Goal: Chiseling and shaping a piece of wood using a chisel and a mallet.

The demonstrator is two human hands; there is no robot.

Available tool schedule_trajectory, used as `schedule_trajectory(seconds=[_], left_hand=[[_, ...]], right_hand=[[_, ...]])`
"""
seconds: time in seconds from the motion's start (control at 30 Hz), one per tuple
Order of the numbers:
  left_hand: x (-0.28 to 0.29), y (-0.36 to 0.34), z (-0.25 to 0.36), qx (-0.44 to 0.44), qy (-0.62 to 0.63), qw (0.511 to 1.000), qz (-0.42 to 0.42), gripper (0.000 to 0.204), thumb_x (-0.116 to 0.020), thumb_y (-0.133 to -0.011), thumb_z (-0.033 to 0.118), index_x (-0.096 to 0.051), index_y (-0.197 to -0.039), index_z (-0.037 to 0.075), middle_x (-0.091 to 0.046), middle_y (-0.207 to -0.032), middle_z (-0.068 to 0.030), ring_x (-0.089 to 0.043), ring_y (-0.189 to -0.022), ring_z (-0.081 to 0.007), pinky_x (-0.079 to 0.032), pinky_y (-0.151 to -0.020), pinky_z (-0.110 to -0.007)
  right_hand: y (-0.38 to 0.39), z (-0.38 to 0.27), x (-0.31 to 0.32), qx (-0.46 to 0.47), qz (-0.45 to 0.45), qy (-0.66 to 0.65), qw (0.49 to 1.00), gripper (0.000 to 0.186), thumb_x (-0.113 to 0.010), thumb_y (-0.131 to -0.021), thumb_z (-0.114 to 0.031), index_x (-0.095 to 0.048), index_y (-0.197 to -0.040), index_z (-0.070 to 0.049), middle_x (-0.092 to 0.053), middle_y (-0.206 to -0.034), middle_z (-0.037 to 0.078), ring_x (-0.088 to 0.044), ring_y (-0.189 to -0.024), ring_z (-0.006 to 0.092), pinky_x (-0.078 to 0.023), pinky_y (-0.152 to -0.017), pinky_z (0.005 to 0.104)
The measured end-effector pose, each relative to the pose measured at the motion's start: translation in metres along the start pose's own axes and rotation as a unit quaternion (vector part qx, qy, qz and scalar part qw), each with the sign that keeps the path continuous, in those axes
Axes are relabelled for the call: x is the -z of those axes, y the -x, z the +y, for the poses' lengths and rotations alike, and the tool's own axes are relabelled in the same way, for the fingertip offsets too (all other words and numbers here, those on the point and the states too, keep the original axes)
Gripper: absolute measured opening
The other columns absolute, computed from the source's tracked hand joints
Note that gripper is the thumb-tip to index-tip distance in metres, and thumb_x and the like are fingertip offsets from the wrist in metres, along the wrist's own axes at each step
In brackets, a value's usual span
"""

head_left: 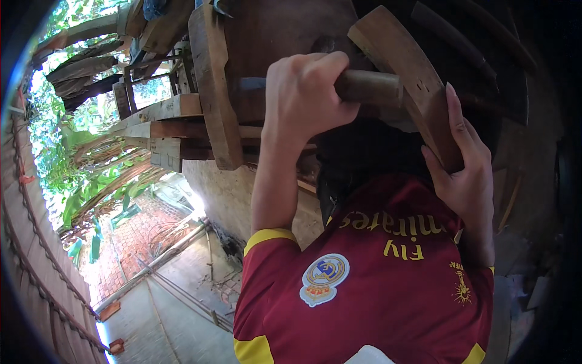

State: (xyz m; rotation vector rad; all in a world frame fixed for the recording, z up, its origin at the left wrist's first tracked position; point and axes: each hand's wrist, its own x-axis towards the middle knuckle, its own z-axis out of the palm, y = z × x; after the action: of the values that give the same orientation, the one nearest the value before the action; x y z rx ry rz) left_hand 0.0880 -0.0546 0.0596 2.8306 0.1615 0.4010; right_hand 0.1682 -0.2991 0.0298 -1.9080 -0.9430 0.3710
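Where your left hand (303, 94) closes: all its fingers wrap tightly round a wooden-handled tool (368, 88), leaving no visible gap in the grip.
Wooden-handled tool: its round handle juts out at three o'clock of that grip; a flat grey part shows at nine.
Wooden block (400, 70): it lies at three o'clock of your left fist, slanting from eleven o'clock to five, just beside the handle's end; whether they touch, you cannot tell.
Right hand (467, 158): your grip is only partly open, holding the block's five o'clock end, thumb on the eight o'clock side, fingers along the two o'clock edge.
Left forearm: nearly upright, pointing to twelve.
Right forearm: raised toward twelve, fingers leaning to eleven.
Upright timber (215, 91): at nine o'clock of your left fist.
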Motion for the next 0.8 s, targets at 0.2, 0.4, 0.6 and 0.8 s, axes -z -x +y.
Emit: schedule_trajectory(seconds=[0.2,0.4,0.6,0.8], left_hand=[[0.009,-0.003,-0.008,0.007,-0.037,0.999,-0.003,0.027,-0.075,-0.052,0.014,-0.058,-0.071,0.005,-0.056,-0.062,-0.0119,-0.057,-0.055,-0.0314,-0.044,-0.050,-0.035],[0.014,-0.005,-0.011,0.026,-0.047,0.999,0.007,0.024,-0.074,-0.053,0.013,-0.059,-0.070,0.005,-0.054,-0.059,-0.0122,-0.056,-0.053,-0.0309,-0.043,-0.050,-0.034],[0.014,-0.002,-0.017,0.026,-0.039,0.999,0.023,0.022,-0.074,-0.055,0.013,-0.060,-0.069,0.005,-0.054,-0.058,-0.0121,-0.056,-0.052,-0.0311,-0.043,-0.050,-0.033],[0.014,-0.003,-0.015,0.031,-0.044,0.998,0.019,0.021,-0.073,-0.056,0.013,-0.059,-0.069,0.004,-0.053,-0.058,-0.0127,-0.055,-0.052,-0.0316,-0.043,-0.050,-0.033]], right_hand=[[0.001,0.001,0.005,-0.037,-0.036,-0.029,0.998,0.086,-0.066,-0.073,0.009,-0.034,-0.150,-0.012,-0.061,-0.121,0.023,-0.062,-0.112,0.0374,-0.048,-0.094,0.0391],[0.002,0.004,0.006,-0.049,-0.038,-0.031,0.998,0.085,-0.067,-0.073,0.008,-0.035,-0.149,-0.012,-0.061,-0.121,0.023,-0.061,-0.113,0.0377,-0.048,-0.094,0.0402],[0.003,0.006,0.004,-0.041,-0.035,-0.031,0.998,0.085,-0.067,-0.072,0.008,-0.036,-0.149,-0.012,-0.060,-0.123,0.023,-0.060,-0.115,0.0383,-0.048,-0.095,0.0402],[-0.001,0.004,0.003,0.027,0.008,-0.012,1.000,0.087,-0.068,-0.071,0.007,-0.038,-0.148,-0.019,-0.064,-0.110,0.021,-0.064,-0.098,0.0399,-0.053,-0.081,0.0411]])
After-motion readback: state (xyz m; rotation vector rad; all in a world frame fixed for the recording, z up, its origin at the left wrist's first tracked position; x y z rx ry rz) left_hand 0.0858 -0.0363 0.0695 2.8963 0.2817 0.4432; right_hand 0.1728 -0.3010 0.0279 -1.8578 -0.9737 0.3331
